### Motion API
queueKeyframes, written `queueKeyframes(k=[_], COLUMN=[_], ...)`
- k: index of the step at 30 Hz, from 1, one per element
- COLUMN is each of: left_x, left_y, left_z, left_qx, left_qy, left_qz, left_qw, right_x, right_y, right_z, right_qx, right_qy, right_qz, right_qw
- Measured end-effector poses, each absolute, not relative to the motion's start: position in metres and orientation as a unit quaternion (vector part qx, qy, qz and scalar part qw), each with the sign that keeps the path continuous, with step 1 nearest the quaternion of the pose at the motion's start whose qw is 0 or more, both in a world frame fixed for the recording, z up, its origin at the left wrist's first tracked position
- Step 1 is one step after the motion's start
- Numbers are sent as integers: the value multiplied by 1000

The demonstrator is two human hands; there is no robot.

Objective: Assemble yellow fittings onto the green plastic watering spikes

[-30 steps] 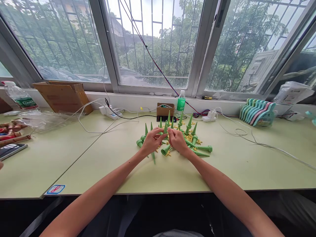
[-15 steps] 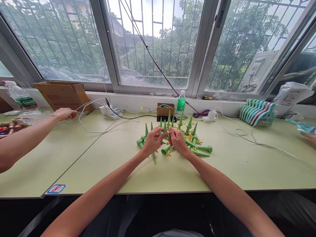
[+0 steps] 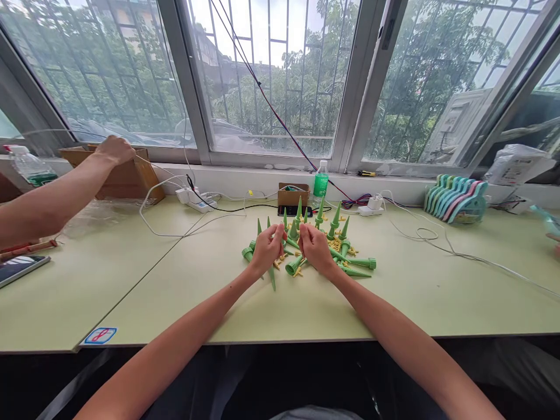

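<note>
My left hand [image 3: 268,248] and my right hand [image 3: 315,248] are raised over the middle of a cluster of green plastic spikes, a small gap between them. Both are closed, fingertips pinched together; what they hold, if anything, is hidden or too small to name. Several spikes stand point up behind the hands, such as one green spike [image 3: 335,220]. Others lie on their sides, among them a spike with a ribbed cap [image 3: 366,263] at the right. An open-ended green spike [image 3: 292,267] lies in front. Small yellow plastic pieces [image 3: 336,245] are scattered among them.
Behind the spikes are a small cardboard box [image 3: 293,196], a phone [image 3: 284,211] and a green bottle [image 3: 321,179]. White cables [image 3: 420,236] cross the table [image 3: 394,309]. Teal and pink hangers [image 3: 457,199] stand right. At the left, another person's arm [image 3: 56,195] passes a carton [image 3: 131,181].
My left hand has moved slightly left and its fingers have curled in, widening the gap to my right hand. The other person's arm at the left has risen, drawing up a thin strand.
</note>
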State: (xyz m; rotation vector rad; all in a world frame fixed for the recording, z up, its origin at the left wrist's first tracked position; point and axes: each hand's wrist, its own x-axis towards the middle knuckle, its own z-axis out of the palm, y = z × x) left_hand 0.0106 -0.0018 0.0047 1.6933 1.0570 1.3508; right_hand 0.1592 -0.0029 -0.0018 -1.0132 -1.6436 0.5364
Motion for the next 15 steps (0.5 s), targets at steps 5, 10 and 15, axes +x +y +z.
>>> queueKeyframes(k=[5,10,15], left_x=[12,11,9], left_y=[-1,0,2], left_z=[3,2,1], left_qx=[674,664,660], left_qy=[431,431,415], left_qz=[485,481,474], left_qw=[352,378,409], right_x=[157,156,157], right_y=[-5,-7,-6], right_z=[-3,-3,-5], right_qx=[-410,-394,-386], right_qy=[-707,-716,-713], right_qz=[223,243,250], right_qw=[531,523,529])
